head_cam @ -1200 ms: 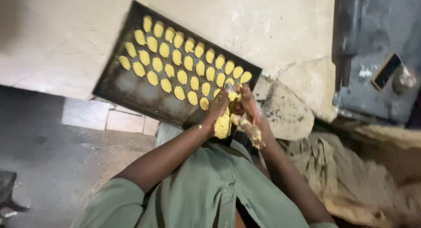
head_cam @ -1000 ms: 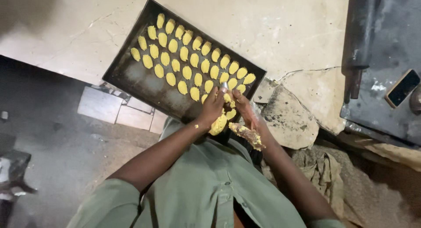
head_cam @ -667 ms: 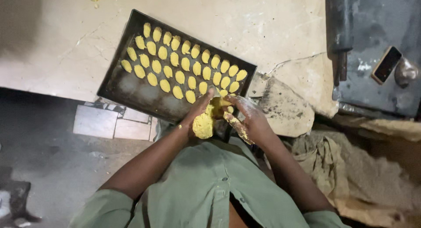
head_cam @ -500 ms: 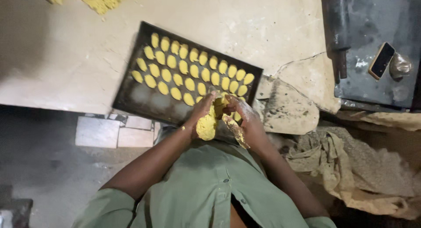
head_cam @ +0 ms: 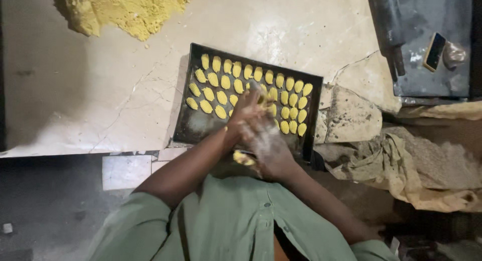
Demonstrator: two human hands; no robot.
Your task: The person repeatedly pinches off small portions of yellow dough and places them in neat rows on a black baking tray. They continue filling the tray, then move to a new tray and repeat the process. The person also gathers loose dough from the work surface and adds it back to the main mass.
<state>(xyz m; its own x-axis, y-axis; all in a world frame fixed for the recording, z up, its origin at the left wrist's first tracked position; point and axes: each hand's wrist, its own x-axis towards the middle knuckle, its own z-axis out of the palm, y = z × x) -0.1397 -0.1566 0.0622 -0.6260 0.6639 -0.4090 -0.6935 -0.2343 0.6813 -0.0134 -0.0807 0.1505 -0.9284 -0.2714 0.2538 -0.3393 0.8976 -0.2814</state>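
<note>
both hands had shifted forward from the near rim, out over the tray's filled rows. surface (head_cam: 100, 90): pale stone, cracked, floured. dough heap (head_cam: 125, 7): yellow, crumbly, at the far edge, well apart. tray (head_cam: 188, 128): dark metal, rectangular; right part filled, near left corner bare. left hand (head_cam: 247, 109): fingers closed on dough over the tray. right hand (head_cam: 268, 145): floured, blurred; grip could not be told. dough lump (head_cam: 243, 158): beneath the wrists. ridged pieces (head_cam: 251, 88): small ovals in three rows.

Bare tray (head_cam: 193, 130) corner beside dough pieces (head_cam: 251, 85)
</note>
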